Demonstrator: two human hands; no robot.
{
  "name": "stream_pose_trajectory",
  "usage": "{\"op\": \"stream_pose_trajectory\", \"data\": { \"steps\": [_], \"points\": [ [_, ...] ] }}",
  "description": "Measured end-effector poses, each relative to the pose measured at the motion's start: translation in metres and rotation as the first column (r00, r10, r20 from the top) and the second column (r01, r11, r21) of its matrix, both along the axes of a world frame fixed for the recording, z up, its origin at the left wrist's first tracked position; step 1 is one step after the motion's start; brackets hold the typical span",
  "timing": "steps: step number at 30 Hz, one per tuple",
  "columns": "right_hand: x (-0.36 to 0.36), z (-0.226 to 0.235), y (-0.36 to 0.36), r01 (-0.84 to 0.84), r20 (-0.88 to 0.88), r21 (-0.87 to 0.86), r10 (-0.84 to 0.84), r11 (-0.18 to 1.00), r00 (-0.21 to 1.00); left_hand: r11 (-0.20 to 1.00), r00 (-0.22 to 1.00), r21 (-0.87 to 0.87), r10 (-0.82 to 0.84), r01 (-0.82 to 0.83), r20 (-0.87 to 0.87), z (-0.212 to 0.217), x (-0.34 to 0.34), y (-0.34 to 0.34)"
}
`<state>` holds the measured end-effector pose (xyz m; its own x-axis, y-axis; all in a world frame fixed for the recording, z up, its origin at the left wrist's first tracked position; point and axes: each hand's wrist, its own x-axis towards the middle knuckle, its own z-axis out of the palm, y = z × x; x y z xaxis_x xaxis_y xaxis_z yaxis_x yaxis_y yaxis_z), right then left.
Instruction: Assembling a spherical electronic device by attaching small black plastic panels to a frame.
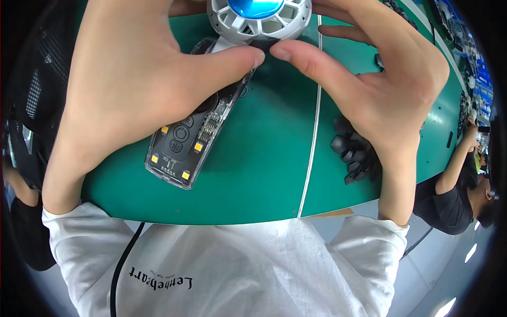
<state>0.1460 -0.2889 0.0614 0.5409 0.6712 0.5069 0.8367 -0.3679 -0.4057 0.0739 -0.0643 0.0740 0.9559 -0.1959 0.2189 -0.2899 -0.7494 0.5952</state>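
Clearly both hands steady a small handheld fan (211, 105) above the green desk (264, 174): the left hand (132, 79) grips its clear handle, while the right hand (380, 79) meets it, thumb tips pinching the neck below the white grille.
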Motion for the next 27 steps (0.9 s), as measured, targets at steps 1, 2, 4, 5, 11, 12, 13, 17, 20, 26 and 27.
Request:
{"op": "stream_pose_trajectory", "data": {
  "steps": [1,2,4,5,11,12,13,17,20,26,27],
  "points": [
    [-0.001,0.001,0.000,0.003,-0.006,0.009,-0.003,1.000,1.000,1.000,1.000,0.009,-0.003,0.003,-0.006,0.000,0.000,0.003],
    [-0.002,0.002,0.001,0.006,-0.006,0.012,-0.006,1.000,1.000,1.000,0.999,-0.020,-0.023,0.024,0.025,-0.001,0.000,0.006],
    [-0.004,0.004,0.002,0.014,-0.005,0.015,-0.014,1.000,1.000,0.995,0.994,-0.079,-0.061,0.068,0.088,-0.005,0.001,0.011],
    [-0.005,0.004,0.002,0.018,-0.004,0.015,-0.017,1.000,1.000,0.990,0.990,-0.109,-0.078,0.091,0.121,-0.006,0.001,0.013],
    [-0.010,0.003,0.006,0.088,0.077,-0.033,-0.085,0.996,0.993,0.936,0.989,-0.322,0.149,-0.142,-0.002,-0.005,0.000,-0.001],
    [-0.011,0.002,0.007,0.083,0.081,-0.016,-0.082,0.996,0.993,0.955,0.994,-0.284,0.103,-0.087,0.039,-0.007,0.000,0.003],
    [-0.011,0.000,0.007,0.078,0.085,0.002,-0.078,0.997,0.993,0.969,0.995,-0.244,0.054,-0.034,0.079,-0.008,0.001,0.007],
    [-0.012,-0.005,0.006,0.072,0.094,0.046,-0.076,0.996,0.993,0.982,0.990,-0.167,-0.074,0.093,0.120,-0.009,0.002,0.017],
    [-0.018,-0.005,0.009,0.084,0.096,0.088,-0.092,0.993,0.991,0.970,0.987,-0.183,-0.157,0.160,0.028,-0.003,0.004,0.015],
    [-0.018,-0.010,0.022,0.148,0.041,0.191,-0.159,0.970,0.986,0.987,0.993,-0.116,-0.107,0.112,0.053,0.003,0.007,-0.004],
    [-0.015,-0.011,0.022,0.138,0.066,0.181,-0.152,0.974,0.986,0.989,0.994,-0.110,-0.098,0.104,0.054,0.000,0.006,-0.003]
  ]
}}
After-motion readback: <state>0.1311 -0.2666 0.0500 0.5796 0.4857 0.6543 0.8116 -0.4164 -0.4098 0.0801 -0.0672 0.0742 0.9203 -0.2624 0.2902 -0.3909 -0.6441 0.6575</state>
